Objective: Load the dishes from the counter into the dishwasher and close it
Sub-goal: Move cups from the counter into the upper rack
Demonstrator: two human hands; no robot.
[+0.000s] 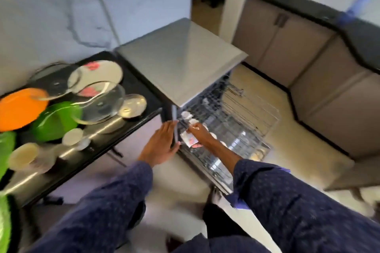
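The steel dishwasher [181,61] stands open with its wire racks [242,117] pulled out; several small white cups sit in them. My right hand [200,131] reaches into the near rack and holds a white dish with red flowers [190,140]. My left hand [162,142] rests with straight fingers on the dishwasher's front corner edge. On the dark counter [144,92] to the left lie an orange plate [20,107], green plates [57,121], glass lids [102,100], a flowered plate [102,70], a steel bowl [134,106] and cups [24,156].
The dishwasher door [213,174] lies lowered near my right forearm. Grey cabinets [287,47] with a black top run along the right. A cable [104,10] hangs down the marble wall behind. The beige floor [287,139] shows beyond the racks. The picture is blurred.
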